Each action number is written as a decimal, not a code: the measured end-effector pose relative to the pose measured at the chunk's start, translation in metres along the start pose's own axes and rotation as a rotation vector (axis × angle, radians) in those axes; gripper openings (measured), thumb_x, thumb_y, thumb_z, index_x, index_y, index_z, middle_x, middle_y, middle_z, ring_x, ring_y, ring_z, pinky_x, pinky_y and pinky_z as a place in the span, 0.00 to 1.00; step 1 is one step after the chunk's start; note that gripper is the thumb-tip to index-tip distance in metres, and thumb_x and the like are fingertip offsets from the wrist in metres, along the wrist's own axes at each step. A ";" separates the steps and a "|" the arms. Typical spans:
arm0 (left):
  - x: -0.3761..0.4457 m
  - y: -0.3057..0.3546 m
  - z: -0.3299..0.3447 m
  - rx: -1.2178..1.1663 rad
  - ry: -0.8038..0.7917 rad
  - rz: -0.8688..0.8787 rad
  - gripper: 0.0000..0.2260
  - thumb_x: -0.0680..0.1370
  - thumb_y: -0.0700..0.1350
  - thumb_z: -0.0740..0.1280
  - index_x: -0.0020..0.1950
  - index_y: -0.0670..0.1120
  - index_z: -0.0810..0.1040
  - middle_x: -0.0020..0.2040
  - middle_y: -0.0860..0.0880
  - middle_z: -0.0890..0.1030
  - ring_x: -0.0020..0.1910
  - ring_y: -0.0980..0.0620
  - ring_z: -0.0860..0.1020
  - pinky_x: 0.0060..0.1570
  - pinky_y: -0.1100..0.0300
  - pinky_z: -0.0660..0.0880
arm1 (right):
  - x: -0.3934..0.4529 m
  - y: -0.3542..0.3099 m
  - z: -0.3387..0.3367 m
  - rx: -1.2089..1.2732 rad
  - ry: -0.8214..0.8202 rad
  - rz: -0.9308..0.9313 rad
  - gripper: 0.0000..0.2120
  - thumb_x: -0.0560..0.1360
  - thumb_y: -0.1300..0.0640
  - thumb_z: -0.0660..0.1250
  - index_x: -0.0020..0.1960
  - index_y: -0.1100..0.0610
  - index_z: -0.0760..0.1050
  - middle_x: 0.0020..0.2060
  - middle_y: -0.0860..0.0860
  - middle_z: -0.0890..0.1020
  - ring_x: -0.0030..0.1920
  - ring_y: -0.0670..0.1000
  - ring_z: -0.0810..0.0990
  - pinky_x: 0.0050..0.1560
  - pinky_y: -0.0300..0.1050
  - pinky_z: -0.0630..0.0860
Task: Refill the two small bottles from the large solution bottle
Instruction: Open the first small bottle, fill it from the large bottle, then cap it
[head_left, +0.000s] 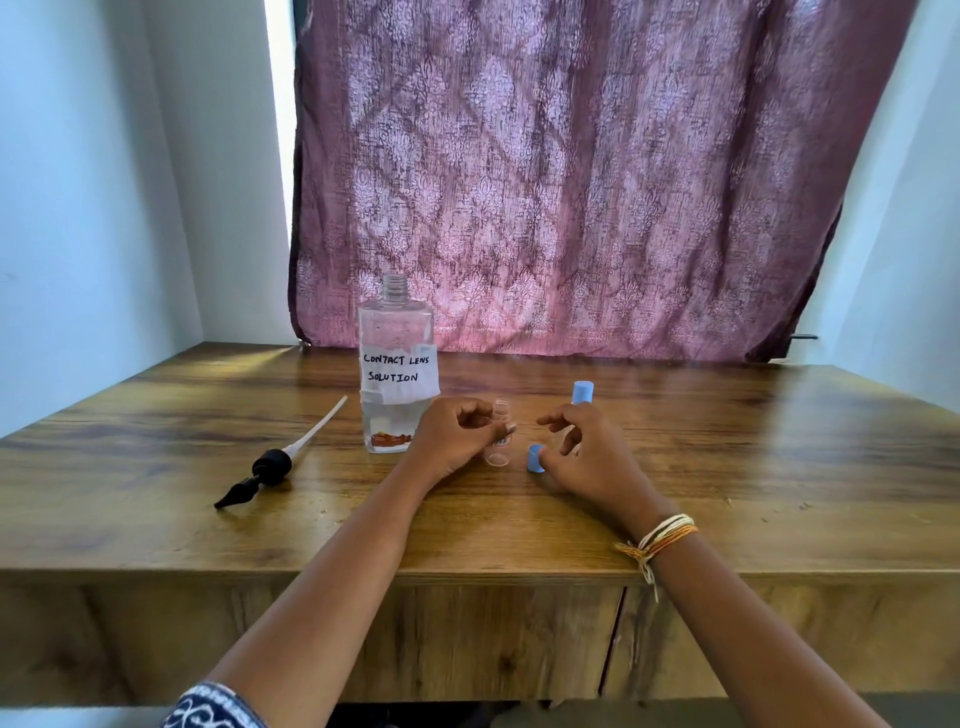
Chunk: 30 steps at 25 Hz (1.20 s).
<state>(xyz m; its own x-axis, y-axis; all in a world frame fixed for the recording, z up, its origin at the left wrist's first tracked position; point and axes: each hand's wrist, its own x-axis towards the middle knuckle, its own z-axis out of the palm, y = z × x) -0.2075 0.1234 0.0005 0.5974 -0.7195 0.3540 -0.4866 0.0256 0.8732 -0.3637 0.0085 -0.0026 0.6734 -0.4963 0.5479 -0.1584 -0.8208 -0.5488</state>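
Observation:
The large clear solution bottle stands uncapped on the table, its paper label reading "CONTACT LENS SOLUTION". Just right of it my left hand grips a small clear bottle that is open at the top. My right hand rests on the table beside it, with its fingertips on a small blue cap that stands on the wood. Behind my right hand stands the second small bottle, of which only the blue cap shows.
A black pump head with a long white tube lies on the wooden table left of the large bottle. A patterned purple curtain hangs behind the table, with white walls on both sides.

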 end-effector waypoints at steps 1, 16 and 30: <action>-0.002 0.000 -0.003 0.009 0.004 0.004 0.09 0.67 0.50 0.78 0.44 0.52 0.83 0.43 0.46 0.86 0.47 0.46 0.84 0.53 0.45 0.80 | 0.000 -0.001 0.000 0.014 0.020 -0.010 0.14 0.70 0.60 0.71 0.55 0.53 0.78 0.47 0.49 0.79 0.40 0.49 0.79 0.38 0.33 0.74; -0.047 -0.025 -0.090 -0.215 0.149 -0.180 0.11 0.68 0.46 0.77 0.48 0.45 0.84 0.46 0.43 0.85 0.48 0.43 0.84 0.49 0.49 0.82 | 0.053 -0.074 0.054 0.392 -0.121 0.075 0.30 0.70 0.58 0.74 0.68 0.57 0.68 0.60 0.54 0.75 0.54 0.51 0.78 0.53 0.44 0.77; -0.045 -0.030 -0.091 -0.127 0.189 -0.138 0.09 0.73 0.46 0.73 0.49 0.43 0.83 0.39 0.48 0.83 0.37 0.55 0.81 0.41 0.60 0.79 | 0.119 -0.081 0.079 0.685 -0.289 0.086 0.40 0.55 0.46 0.82 0.62 0.60 0.74 0.57 0.57 0.82 0.56 0.56 0.82 0.56 0.57 0.81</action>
<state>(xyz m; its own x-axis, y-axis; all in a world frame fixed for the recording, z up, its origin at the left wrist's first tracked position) -0.1619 0.2185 -0.0115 0.7668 -0.5801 0.2749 -0.3158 0.0319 0.9483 -0.2139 0.0383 0.0576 0.8569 -0.3788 0.3496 0.2029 -0.3756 -0.9043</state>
